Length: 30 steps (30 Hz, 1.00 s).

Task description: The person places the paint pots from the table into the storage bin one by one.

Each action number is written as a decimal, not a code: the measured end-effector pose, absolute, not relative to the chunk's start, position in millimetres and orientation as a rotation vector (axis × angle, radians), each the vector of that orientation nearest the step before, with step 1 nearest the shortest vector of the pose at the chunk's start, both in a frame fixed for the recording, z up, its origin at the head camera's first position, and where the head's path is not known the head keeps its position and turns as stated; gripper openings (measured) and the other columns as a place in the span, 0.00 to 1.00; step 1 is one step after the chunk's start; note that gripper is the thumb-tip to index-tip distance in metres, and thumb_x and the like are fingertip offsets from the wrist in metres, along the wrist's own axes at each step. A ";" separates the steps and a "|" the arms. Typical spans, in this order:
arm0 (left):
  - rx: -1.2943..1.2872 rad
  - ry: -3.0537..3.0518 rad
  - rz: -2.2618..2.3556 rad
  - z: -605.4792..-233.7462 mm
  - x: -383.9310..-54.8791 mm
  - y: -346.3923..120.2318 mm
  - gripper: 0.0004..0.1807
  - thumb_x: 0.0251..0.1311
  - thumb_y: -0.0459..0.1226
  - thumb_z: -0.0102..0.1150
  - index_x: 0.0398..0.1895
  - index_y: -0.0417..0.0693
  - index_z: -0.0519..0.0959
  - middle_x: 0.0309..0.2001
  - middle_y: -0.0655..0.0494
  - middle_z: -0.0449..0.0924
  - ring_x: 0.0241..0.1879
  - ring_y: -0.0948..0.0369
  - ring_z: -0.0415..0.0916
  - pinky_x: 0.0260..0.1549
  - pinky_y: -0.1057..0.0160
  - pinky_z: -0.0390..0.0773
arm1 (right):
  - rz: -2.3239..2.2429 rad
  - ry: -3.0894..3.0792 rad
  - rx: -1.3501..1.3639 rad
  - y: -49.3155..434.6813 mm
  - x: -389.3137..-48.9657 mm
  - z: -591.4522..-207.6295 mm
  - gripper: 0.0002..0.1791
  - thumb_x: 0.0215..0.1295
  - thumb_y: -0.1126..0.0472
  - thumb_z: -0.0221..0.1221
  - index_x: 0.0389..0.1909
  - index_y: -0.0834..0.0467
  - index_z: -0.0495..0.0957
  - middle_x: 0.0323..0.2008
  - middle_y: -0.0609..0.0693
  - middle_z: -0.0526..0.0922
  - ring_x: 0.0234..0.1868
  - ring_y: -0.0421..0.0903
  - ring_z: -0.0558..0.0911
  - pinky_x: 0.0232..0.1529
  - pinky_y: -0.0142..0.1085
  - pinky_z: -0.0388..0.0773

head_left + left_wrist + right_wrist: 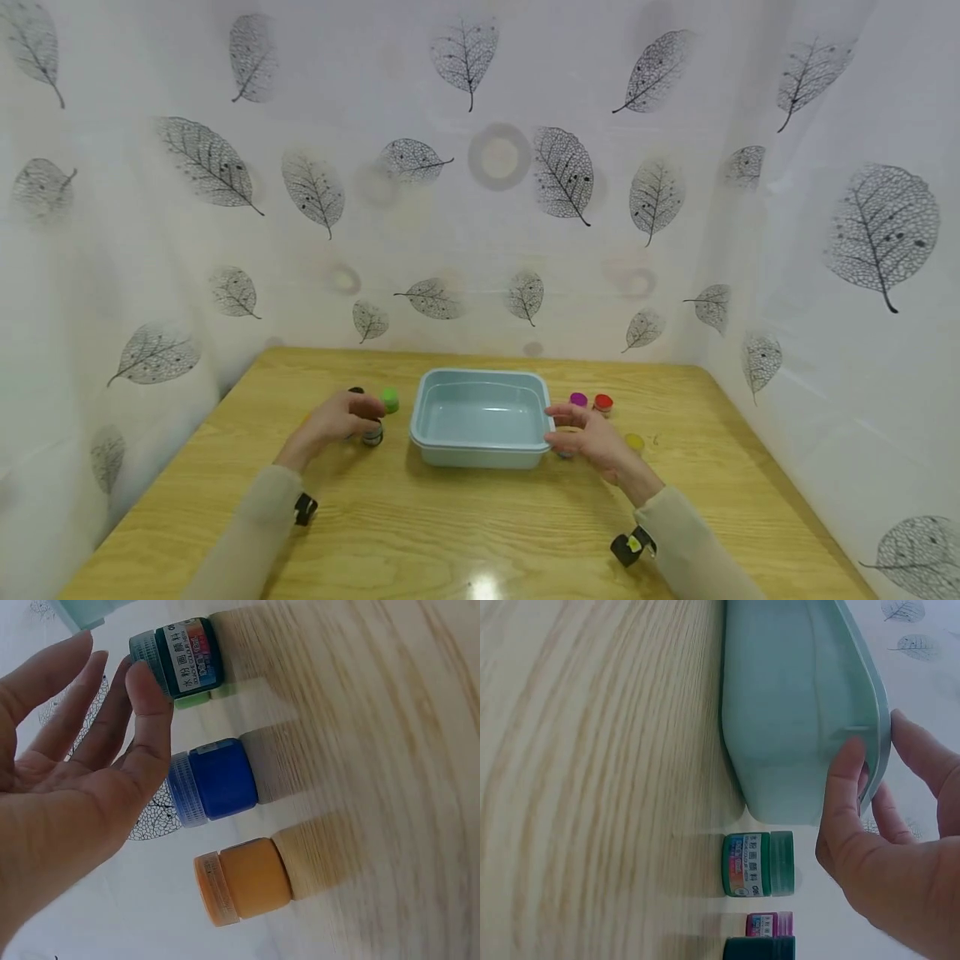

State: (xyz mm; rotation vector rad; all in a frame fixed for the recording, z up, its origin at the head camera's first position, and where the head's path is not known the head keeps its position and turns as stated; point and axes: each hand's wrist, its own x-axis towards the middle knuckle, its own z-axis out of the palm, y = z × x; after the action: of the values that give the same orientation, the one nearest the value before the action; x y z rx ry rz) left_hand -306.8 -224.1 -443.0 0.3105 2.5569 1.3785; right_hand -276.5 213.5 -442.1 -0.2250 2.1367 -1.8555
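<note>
A light blue-green plastic tub (pixel 480 458) stands mid-table. My left hand (pixel 337 421) hovers over paint jars to its left, fingers spread and slightly bent, holding nothing. In the left wrist view its fingertips are by the lid of a dark green paint jar (pixel 196 656); contact is unclear. A blue jar (pixel 221 780) and an orange jar (pixel 255 881) stand beside it. My right hand (pixel 596 437) is at the tub's right rim, fingers apart. In the right wrist view its fingertips overlap the rim (pixel 883 697), and a green paint jar (pixel 746 864) stands below the hand.
Left of the tub stands a light green jar (pixel 389 401). On the right are a purple-lidded jar (pixel 577 400), a red-lidded jar (pixel 602 404) and a yellow-lidded jar (pixel 634 442). A leaf-patterned curtain (pixel 480 242) surrounds the back and sides of the wooden table (pixel 480 525).
</note>
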 end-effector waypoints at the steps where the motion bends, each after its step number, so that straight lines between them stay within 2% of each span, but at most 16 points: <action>1: 0.328 2.553 1.374 -443.7 -306.6 -224.3 0.19 0.59 0.31 0.64 0.54 0.37 0.79 0.53 0.41 0.80 0.53 0.51 0.76 0.48 0.55 0.81 | -1.867 2.122 -0.218 213.3 -276.3 -442.5 0.34 0.62 0.64 0.65 0.66 0.70 0.63 0.62 0.70 0.67 0.45 0.43 0.80 0.50 0.39 0.82; 7: 0.347 2.532 1.360 -448.1 -307.0 -223.3 0.22 0.52 0.26 0.65 0.53 0.34 0.79 0.53 0.40 0.80 0.54 0.48 0.76 0.54 0.50 0.79 | -1.895 2.064 -0.205 211.9 -275.3 -443.6 0.35 0.62 0.68 0.64 0.67 0.69 0.61 0.58 0.66 0.68 0.43 0.43 0.80 0.51 0.40 0.83; 15: 0.253 2.571 1.251 -447.9 -308.5 -220.0 0.25 0.47 0.26 0.69 0.53 0.38 0.80 0.54 0.41 0.79 0.55 0.47 0.75 0.57 0.45 0.76 | -1.889 2.060 -0.190 212.7 -275.3 -440.9 0.34 0.62 0.68 0.64 0.67 0.70 0.61 0.56 0.66 0.68 0.42 0.44 0.79 0.48 0.40 0.83; 23: 0.307 2.562 1.271 -448.7 -310.1 -220.2 0.26 0.47 0.28 0.72 0.53 0.36 0.79 0.53 0.41 0.80 0.53 0.49 0.77 0.54 0.49 0.79 | -1.901 2.038 -0.167 213.8 -273.9 -441.8 0.35 0.63 0.68 0.64 0.69 0.68 0.61 0.57 0.65 0.67 0.41 0.44 0.80 0.49 0.40 0.83; 30: 0.395 2.409 1.496 -441.2 -312.1 -217.7 0.26 0.53 0.28 0.68 0.56 0.28 0.74 0.59 0.30 0.73 0.47 0.52 0.80 0.44 0.56 0.85 | -1.907 2.048 -0.153 214.3 -275.4 -443.8 0.35 0.62 0.67 0.64 0.69 0.67 0.62 0.57 0.63 0.67 0.41 0.43 0.81 0.50 0.40 0.83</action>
State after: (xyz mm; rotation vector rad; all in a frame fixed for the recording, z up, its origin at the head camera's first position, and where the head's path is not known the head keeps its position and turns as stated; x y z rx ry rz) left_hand -312.1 -217.7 -441.2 0.3950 2.4093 1.4961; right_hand -275.4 214.3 -443.8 -0.1533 2.0477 -1.9073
